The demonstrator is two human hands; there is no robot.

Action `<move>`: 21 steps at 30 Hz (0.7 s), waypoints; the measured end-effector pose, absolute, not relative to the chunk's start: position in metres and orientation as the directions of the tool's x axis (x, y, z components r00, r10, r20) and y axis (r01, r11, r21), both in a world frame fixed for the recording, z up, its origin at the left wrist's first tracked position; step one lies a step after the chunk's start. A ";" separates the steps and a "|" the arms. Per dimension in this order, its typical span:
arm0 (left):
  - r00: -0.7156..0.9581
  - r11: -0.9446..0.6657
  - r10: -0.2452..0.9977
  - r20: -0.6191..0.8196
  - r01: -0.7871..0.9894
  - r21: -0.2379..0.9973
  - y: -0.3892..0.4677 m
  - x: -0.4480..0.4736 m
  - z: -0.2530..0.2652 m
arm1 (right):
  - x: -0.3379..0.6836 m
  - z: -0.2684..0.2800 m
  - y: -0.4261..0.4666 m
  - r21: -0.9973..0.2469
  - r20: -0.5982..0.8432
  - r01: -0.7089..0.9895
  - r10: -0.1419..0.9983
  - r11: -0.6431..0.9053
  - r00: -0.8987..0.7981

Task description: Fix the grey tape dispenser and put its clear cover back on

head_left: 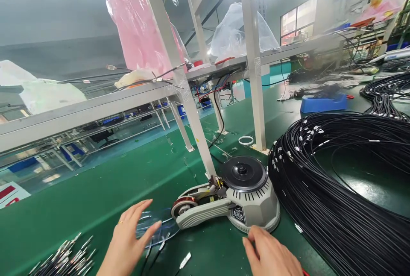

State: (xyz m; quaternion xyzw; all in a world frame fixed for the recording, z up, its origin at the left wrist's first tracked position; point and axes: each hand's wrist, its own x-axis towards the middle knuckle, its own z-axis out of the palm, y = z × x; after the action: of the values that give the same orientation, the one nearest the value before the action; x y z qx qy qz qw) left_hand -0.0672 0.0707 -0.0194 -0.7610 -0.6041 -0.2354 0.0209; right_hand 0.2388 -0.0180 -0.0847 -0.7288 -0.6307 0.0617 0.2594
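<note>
My left hand (130, 233) is open, thumb and fingers spread, above a clear plastic piece (160, 224) on the green table. Beside its fingertips stands a grey automatic tape dispenser (253, 203) with a round black top and a brown tape roll (184, 207) at its arm. In front of the dispenser's base, my right hand (272, 254) has loosely bent fingers, the thumb slightly apart, and nothing visible in its grasp. Between my hands lie black cable ends with white labels (185, 260). A small red piece (306, 273) shows at the right hand's edge, mostly hidden.
A large coil of black cables (297, 173) fills the right side. Several cable ends (67, 256) are bunched at lower left. White shelf legs (254, 75) rise behind the dispenser, near a white ring (246, 140). Farther back sits a blue holder (323, 104).
</note>
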 end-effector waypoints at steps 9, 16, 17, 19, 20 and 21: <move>0.182 -0.203 0.979 0.090 0.843 0.499 0.098 -0.137 -0.071 | 0.253 -0.073 -0.011 -0.461 0.008 0.856 0.964 -0.234 0.267; 0.139 -0.182 0.983 0.119 0.794 0.580 0.101 -0.141 -0.067 | 0.252 -0.076 -0.010 -0.481 -0.022 0.839 0.960 -0.253 0.278; 0.141 -0.190 0.982 0.128 0.791 0.581 0.100 -0.141 -0.065 | 0.252 -0.077 -0.010 -0.470 -0.020 0.845 0.960 -0.255 0.279; 0.146 -0.201 0.979 0.141 0.780 0.592 0.097 -0.140 -0.063 | 0.253 -0.078 -0.009 -0.444 -0.013 0.858 0.959 -0.259 0.283; 0.144 -0.206 0.978 0.149 0.774 0.598 0.096 -0.140 -0.061 | 0.253 -0.078 -0.009 -0.434 -0.013 0.862 0.959 -0.261 0.284; 0.142 -0.208 0.978 0.156 0.769 0.605 0.095 -0.140 -0.060 | 0.252 -0.078 -0.009 -0.429 -0.011 0.866 0.960 -0.258 0.281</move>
State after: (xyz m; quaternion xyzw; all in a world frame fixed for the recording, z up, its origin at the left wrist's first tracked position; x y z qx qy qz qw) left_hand -0.1402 0.0948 -0.0596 -0.7299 -0.5982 -0.2669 -0.1955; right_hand 0.2523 -0.0087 -0.0781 -0.7814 -0.5840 0.1361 0.1726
